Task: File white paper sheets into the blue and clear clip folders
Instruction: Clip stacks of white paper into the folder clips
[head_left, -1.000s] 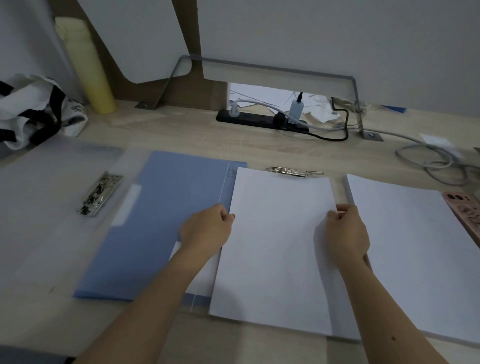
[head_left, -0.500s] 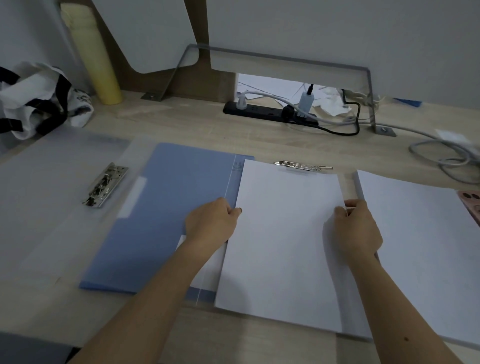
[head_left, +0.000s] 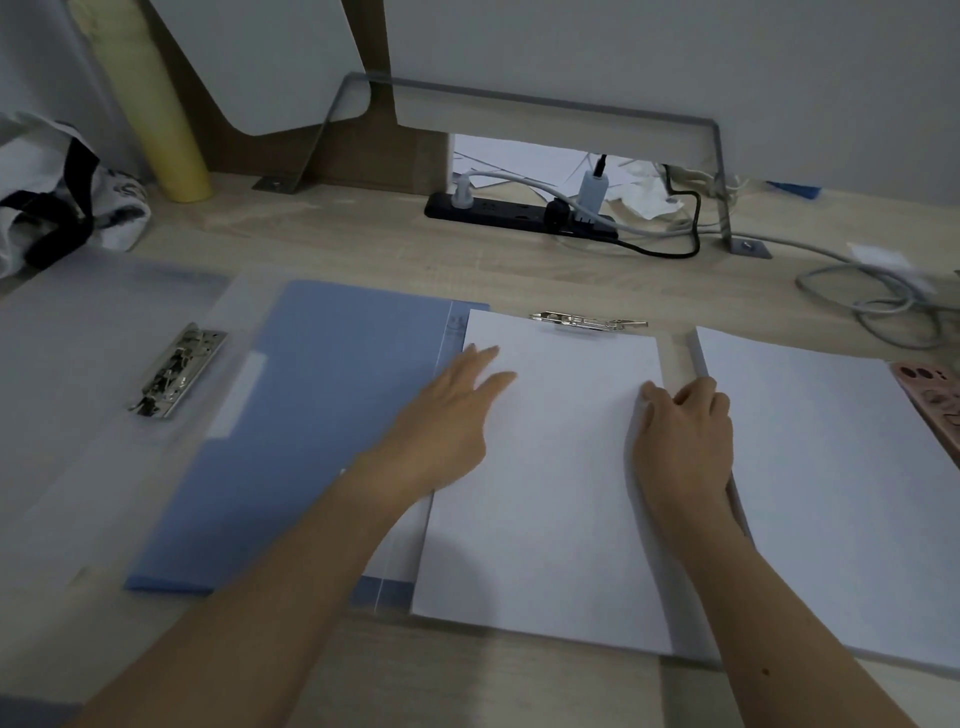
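Note:
The blue clip folder (head_left: 311, 426) lies open on the desk, and a stack of white sheets (head_left: 550, 493) covers its right half below the metal clip (head_left: 587, 321). My left hand (head_left: 447, 421) lies flat with straight fingers on the stack's left edge. My right hand (head_left: 685, 431) has its fingers curled over the stack's right edge and grips it. The clear clip folder (head_left: 78, 395) lies open at the left, its own metal clip (head_left: 176, 370) in the middle. A second pile of white sheets (head_left: 831, 478) lies to the right.
A black power strip (head_left: 519, 213) with plugs and cables sits at the back. Grey cable coils (head_left: 872, 301) at the far right, beside a pink object (head_left: 935, 400). A yellow roll (head_left: 150, 104) and a black-and-white bag (head_left: 57, 197) stand at the back left.
My left hand has let go of the stack's left edge and now lies flat on it with fingers spread. The right hand stays on the right edge. The view has shifted slightly.

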